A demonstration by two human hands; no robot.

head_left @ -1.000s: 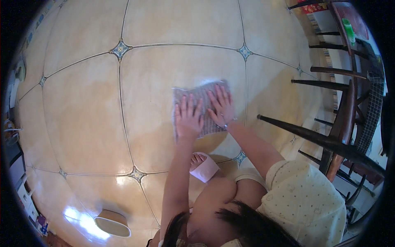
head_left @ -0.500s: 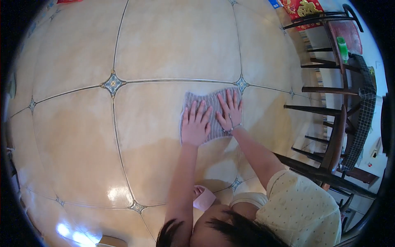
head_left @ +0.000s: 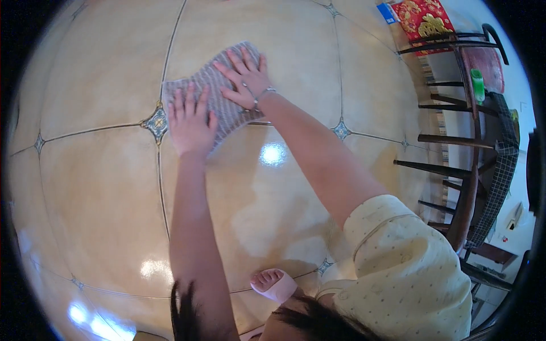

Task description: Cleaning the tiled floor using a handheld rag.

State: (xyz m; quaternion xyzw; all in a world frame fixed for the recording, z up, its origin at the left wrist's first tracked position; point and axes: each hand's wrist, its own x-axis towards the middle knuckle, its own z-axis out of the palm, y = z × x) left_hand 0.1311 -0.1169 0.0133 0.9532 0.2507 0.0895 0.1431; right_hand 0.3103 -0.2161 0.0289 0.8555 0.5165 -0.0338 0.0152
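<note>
A grey-and-white striped cloth (head_left: 219, 94) lies spread on the tiled floor, near a patterned corner inset (head_left: 155, 123). My left hand (head_left: 192, 125) presses flat on its left part, fingers stretched out and pointing away from me. On the cloth's far right part rests my right hand (head_left: 250, 82), palm down with the fingers spread; a thin bracelet circles that wrist. Both hands are open, and the cloth is under them rather than gripped. Its far edge reaches past my right fingertips.
Beige floor tiles (head_left: 96, 187) with dark joints surround the cloth. At the right stand dark wooden chairs (head_left: 455, 139) beside a table with a black checked cloth (head_left: 492, 187). A red patterned bag (head_left: 424, 25) sits at the far right. My foot in a pale pink slipper (head_left: 278, 287) is near.
Both hands have slid the cloth away from me and to the left, across the tile joint. The cloth has turned, and my arms reach farther out. My slippered foot shows more fully.
</note>
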